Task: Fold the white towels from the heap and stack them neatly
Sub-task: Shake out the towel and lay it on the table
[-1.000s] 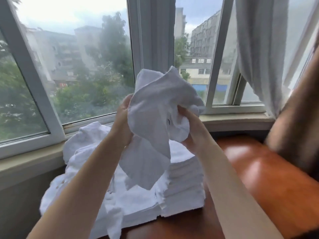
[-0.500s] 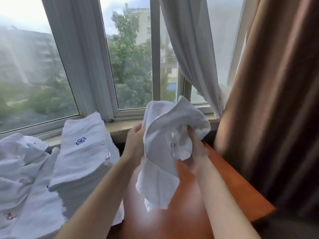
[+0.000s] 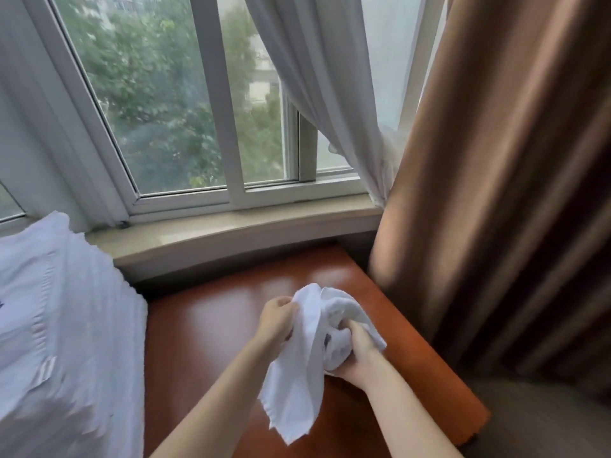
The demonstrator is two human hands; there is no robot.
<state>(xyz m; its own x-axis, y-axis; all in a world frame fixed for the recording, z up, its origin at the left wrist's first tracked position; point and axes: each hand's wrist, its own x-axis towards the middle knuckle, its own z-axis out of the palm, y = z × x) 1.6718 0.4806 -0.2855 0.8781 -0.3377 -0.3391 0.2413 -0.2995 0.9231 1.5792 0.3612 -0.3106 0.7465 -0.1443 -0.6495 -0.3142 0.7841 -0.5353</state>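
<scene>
Desk (image 3: pixel 211 328) by window: stack (image 3: pixel 59 325) already folded at left; both hands' fingers, left (image 3: pixel 276 320) and right (image 3: pixel 358 357), grip a crumpled towel (image 3: pixel 297 385), unfolded yet.

Both hands (image 3: pixel 317 338) clenched, forearms extended

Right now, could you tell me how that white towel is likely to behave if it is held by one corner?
The towel would probably hang limp: it bunches and droops between the left hand and right hand. It looks light.
</scene>
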